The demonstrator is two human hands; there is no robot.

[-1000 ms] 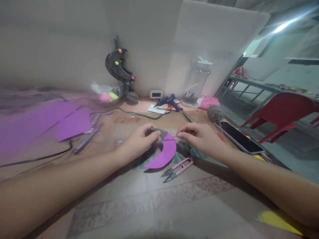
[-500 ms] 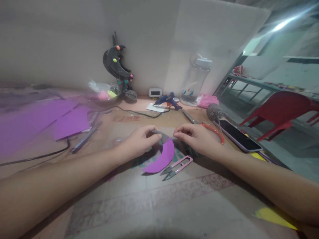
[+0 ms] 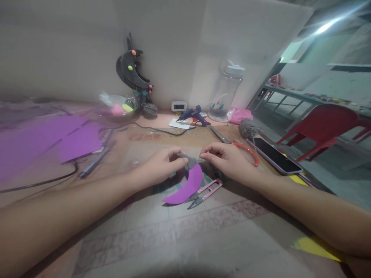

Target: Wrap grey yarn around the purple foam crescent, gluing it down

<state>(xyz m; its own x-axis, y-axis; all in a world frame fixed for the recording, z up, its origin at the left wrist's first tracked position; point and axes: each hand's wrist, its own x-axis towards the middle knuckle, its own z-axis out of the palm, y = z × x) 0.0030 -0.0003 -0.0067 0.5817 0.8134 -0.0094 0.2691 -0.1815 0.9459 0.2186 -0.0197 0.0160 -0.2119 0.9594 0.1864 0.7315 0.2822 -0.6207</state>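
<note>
A purple paper crescent point(image 3: 189, 188) is pinched at its upper end between the thumb and fingers of my left hand point(image 3: 169, 164). Grey yarn point(image 3: 190, 160) is wrapped around that end, while the lower part is bare purple. Just to the right, the fingers of my right hand point(image 3: 218, 156) are closed in a pinch on the yarn, whose strand is hardly visible here. Pink thread snips point(image 3: 207, 193) lie under and beside the crescent, blades toward me. Orange-handled scissors point(image 3: 246, 152) rest behind my right hand.
At the back are a blue glue gun point(image 3: 193, 113), a small clock point(image 3: 179, 106), a clear bottle point(image 3: 227, 92) and a grey yarn ball point(image 3: 247, 129). A phone point(image 3: 275, 156) lies right, purple sheets point(image 3: 81, 143) left. A dark crescent decoration point(image 3: 127, 71) hangs against the wall.
The crescent has tilted slightly, its lower tip shifting left and covering part of the snips' blades. Both hands stay close together in nearly the same pose. The whole view has shifted a little.
</note>
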